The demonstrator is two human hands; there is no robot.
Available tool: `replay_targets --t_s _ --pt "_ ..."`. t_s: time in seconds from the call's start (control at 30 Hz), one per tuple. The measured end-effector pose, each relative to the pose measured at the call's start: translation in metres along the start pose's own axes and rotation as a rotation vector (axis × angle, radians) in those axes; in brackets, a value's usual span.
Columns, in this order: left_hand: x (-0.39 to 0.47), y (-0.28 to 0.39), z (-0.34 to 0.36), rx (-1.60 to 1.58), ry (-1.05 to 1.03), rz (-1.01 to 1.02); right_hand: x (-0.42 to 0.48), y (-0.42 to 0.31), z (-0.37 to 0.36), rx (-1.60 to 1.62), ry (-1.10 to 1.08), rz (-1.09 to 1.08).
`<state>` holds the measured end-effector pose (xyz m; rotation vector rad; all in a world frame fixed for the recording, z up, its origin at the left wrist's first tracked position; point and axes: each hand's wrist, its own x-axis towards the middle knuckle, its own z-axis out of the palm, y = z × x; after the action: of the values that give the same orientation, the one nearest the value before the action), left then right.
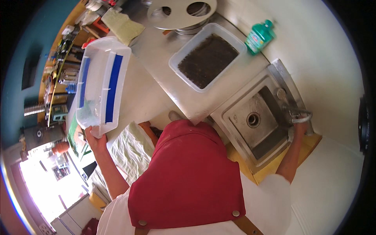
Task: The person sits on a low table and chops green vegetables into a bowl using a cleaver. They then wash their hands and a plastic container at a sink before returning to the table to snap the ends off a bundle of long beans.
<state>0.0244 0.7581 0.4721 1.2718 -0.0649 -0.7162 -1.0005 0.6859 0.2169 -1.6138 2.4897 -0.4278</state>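
My left hand (pixel 96 139) grips the lower corner of a clear plastic bin (pixel 100 79) with blue strips, held out at the left. My right hand (pixel 300 128) reaches to the faucet (pixel 301 117) at the right end of a steel sink (pixel 241 117); its fingers are partly hidden behind the spout, and something pale lies beside it. Whether it grips anything is unclear. A translucent plastic tub (pixel 173 63) with dark brown, grainy contents rests on the metal counter (pixel 173 85) beyond the sink.
A green plastic bottle (pixel 260 36) stands by the wall. A pale round lid with holes (pixel 182 22) lies over metal pans at the back. A folded yellowish cloth (pixel 123 25) is at the back left. Crowded shelves (pixel 61 73) line the left. The counter corner points towards my red apron.
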Motion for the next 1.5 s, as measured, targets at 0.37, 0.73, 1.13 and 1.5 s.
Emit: replay_targets --t_s 0.37,0.73,1.13,1.5 --pt "0.047 -0.008 -0.01 -0.001 -0.123 -0.053 -0.166 -0.228 -0.01 0.21 -0.286 0.242" --pt "0.188 -0.016 -0.043 0.1 -0.179 -0.006 -0.232 -0.36 -0.032 0.628 0.155 0.347" --pt "0.338 0.024 -0.123 0.395 -0.291 -0.086 -0.205 -0.923 0.154 0.678 -0.82 -0.263" --pt "0.419 -0.018 -0.158 0.555 -0.095 -0.228 -0.152 -1.091 0.365 0.041 -1.337 -0.48"
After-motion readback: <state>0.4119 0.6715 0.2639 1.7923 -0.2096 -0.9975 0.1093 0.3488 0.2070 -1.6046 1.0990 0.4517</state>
